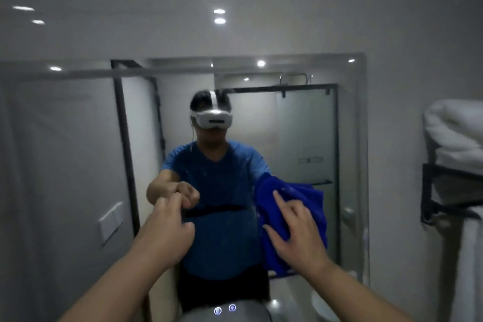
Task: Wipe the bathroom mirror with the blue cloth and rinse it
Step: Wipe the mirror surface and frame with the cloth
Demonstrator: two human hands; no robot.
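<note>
Head view: open right hand [295,232] presses blue cloth [315,208] flat against mirror [300,128]

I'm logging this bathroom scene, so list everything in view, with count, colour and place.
mirror: one, clear glass, straight ahead
blue cloth: one, blue, against the mirror at right, under the right hand
towels: count unclear, white, stacked on the rack
rack: one, black, far right
wall plate: one, white, lower left
shower door: one, frosted with a black frame, seen in the mirror
person's reflection: one, in blue, mirror centre
left hand: fingers curled, holding nothing, at the glass
right hand: fingers spread, pressing the cloth
</note>
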